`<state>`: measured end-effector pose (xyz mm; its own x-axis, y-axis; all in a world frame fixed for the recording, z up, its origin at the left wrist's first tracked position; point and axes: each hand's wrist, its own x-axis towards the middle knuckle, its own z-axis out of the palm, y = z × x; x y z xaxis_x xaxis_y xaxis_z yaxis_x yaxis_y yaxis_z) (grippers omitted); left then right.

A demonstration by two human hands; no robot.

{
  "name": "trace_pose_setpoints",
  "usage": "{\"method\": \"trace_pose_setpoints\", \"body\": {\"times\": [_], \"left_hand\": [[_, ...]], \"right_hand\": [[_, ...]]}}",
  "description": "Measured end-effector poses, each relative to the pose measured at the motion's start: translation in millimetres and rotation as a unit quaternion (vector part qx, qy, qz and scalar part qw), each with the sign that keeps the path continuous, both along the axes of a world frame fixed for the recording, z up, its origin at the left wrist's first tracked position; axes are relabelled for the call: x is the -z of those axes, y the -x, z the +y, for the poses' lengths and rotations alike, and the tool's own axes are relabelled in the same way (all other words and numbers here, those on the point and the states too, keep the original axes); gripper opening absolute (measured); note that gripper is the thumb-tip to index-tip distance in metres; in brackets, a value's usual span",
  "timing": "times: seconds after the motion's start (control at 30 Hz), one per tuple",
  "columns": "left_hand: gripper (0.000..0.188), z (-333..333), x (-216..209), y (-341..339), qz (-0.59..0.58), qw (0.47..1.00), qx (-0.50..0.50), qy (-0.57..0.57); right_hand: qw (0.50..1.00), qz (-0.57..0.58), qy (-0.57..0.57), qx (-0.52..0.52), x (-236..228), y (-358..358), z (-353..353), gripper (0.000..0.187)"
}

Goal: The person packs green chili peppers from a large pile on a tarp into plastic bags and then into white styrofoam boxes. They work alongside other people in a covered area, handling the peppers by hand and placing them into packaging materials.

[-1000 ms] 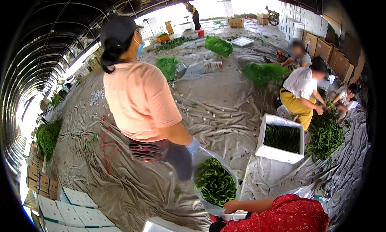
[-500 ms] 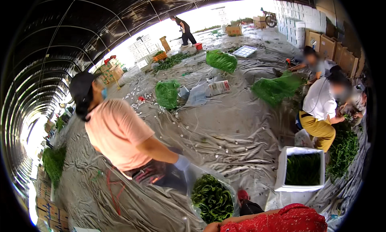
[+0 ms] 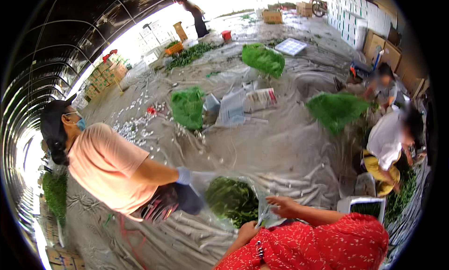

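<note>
A clear plastic bag [image 3: 257, 186] full of long green peppers [image 3: 229, 200] stands low in front of me. My left hand [image 3: 248, 230] is closed on the near rim of the bag, with dark beads on the wrist. Beside the same rim is my right hand [image 3: 283, 206], its fingers stretched out and apart, close to or touching the plastic; motion blurs the contact. Across from me, a person in a pink shirt [image 3: 110, 153], cap and mask holds the far left side of the bag with a gloved hand [image 3: 184, 176].
A white foam box [image 3: 345, 205] with greens stands at right, near people crouching by a green heap [image 3: 406, 195]. Green net bags [image 3: 188, 108] and flattened plastic sacks [image 3: 232, 108] lie ahead. Cartons [image 3: 375, 45] line the right wall. The floor sheeting [image 3: 271, 153] is wrinkled.
Both my hands now show at the bag's rim, where only one showed at the lower edge before. The view has shifted, and the bag and pink-shirted person appear farther left.
</note>
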<state>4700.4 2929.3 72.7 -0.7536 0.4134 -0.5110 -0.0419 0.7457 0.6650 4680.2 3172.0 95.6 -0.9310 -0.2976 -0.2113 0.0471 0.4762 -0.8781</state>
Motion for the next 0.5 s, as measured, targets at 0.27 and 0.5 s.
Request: {"method": "trace_pose_setpoints", "body": {"times": [0.27,0.5], "left_hand": [[0.040,-45,-32,267,-0.063,0.973,-0.220,-0.037],[0.025,-148,40,468,-0.066,0.897,-0.430,-0.081]], "right_hand": [[0.838,-0.153,-0.512,-0.114,144,117,292,0.021],[0.821,-0.380,-0.320,0.280,141,464,319,0.013]]}}
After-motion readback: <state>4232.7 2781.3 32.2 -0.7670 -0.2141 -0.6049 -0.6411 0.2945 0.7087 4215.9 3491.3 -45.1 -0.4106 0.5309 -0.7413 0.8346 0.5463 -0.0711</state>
